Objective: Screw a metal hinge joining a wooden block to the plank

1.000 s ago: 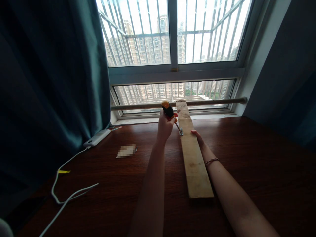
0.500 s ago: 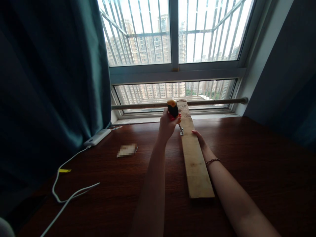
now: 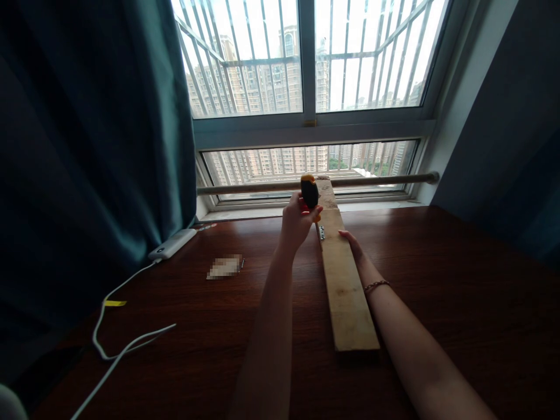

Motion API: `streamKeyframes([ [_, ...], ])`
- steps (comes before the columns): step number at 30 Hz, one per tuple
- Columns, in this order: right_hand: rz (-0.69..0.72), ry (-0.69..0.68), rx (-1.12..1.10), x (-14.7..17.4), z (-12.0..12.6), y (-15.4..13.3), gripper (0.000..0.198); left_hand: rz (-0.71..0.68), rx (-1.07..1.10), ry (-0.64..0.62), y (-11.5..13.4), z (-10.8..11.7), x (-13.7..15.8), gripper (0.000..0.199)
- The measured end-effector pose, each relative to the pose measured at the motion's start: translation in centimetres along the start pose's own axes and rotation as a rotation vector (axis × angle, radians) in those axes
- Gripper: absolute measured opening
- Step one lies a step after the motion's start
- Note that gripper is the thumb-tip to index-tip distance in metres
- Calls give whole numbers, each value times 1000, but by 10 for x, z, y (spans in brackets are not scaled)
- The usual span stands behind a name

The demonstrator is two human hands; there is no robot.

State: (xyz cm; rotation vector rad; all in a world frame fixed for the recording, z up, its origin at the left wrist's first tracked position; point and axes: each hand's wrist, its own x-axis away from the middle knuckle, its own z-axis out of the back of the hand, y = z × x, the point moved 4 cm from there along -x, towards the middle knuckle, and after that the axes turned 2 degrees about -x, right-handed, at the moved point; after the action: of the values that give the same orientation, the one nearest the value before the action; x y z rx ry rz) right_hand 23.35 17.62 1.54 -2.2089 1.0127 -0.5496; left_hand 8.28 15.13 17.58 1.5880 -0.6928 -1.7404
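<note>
My left hand is closed around the black and yellow handle of a screwdriver, held over the left edge of a long wooden board. Its shaft runs down by the board's edge; I cannot make out where the tip rests. A small metal hinge with holes lies on that edge, just below the hand. On the board's right side rests my right hand, thumb over the top edge and the other fingers hidden behind the wood. The board points from me toward the window.
Left on the brown table lie a blurred pale packet with a small screw-like piece beside it, a white power bank and a looping white cable. A blue curtain hangs left. A rail crosses before the window.
The screwdriver's handle has shifted slightly right and turned. Its shaft has moved left off the hinge, which now shows more fully. My right hand and the board have hardly moved.
</note>
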Motion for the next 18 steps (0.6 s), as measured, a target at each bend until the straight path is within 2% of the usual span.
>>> streamKeyframes([
  [6, -1, -23, 27, 1, -2, 0, 53, 100, 22, 34, 4, 9, 4, 33],
  [10, 138, 37, 138, 0, 2, -9, 51, 265, 82, -61, 1, 8, 15, 31],
  [14, 460, 428, 478, 14, 11, -44, 33, 545, 276, -248, -6, -2, 45, 34],
  [16, 628, 587, 572, 31, 1, -57, 26, 658, 356, -343, -8, -8, 68, 35],
  [18, 818, 683, 693, 54, -23, -60, 20, 738, 415, -423, -10, -13, 93, 37],
])
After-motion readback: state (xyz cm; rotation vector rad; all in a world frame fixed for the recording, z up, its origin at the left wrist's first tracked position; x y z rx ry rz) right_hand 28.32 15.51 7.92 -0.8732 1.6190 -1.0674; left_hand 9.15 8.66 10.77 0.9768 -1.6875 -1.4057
